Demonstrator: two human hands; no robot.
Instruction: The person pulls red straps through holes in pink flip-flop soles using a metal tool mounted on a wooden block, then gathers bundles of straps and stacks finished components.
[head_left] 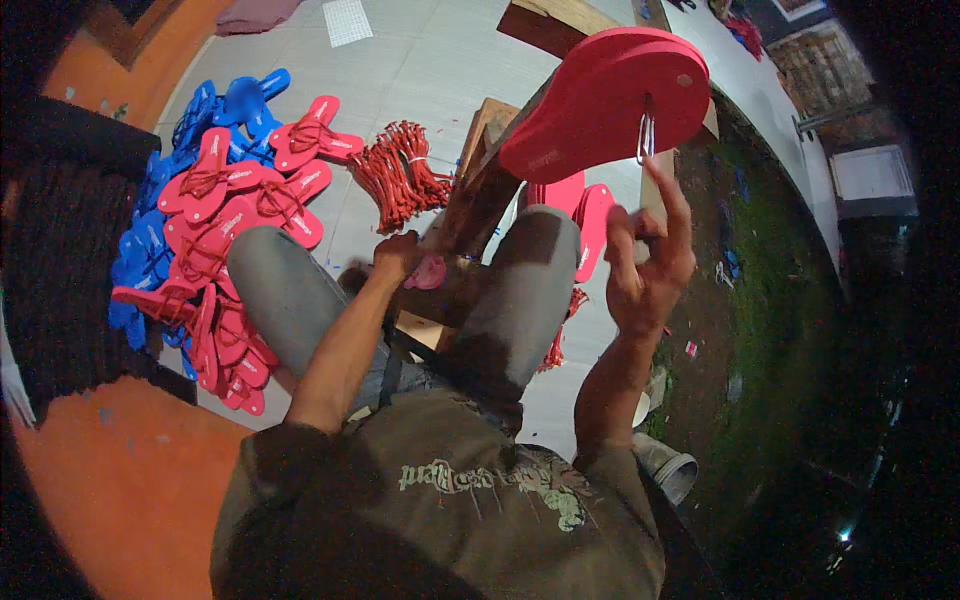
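A red-pink flip-flop sole (600, 110) rests tilted on top of a wooden post (478, 205) in front of me. A bent metal wire loop (646, 135) sticks out of a hole in the sole. My right hand (650, 265) is just below it, index finger stretched up to the loop's lower end and the other fingers loosely curled, with nothing seen in the palm. My left hand (397, 256) is closed low beside the post; whatever it grips is hidden. A small pink piece (427, 272) lies next to its knuckles.
Red and blue finished flip-flops (215, 240) are heaped on the left. Bundled red straps (400, 175) lie on the tiled floor near the post. More red soles (594, 232) sit beyond my right knee. A pale bucket (668, 470) is by my right side, at the mossy ground's edge.
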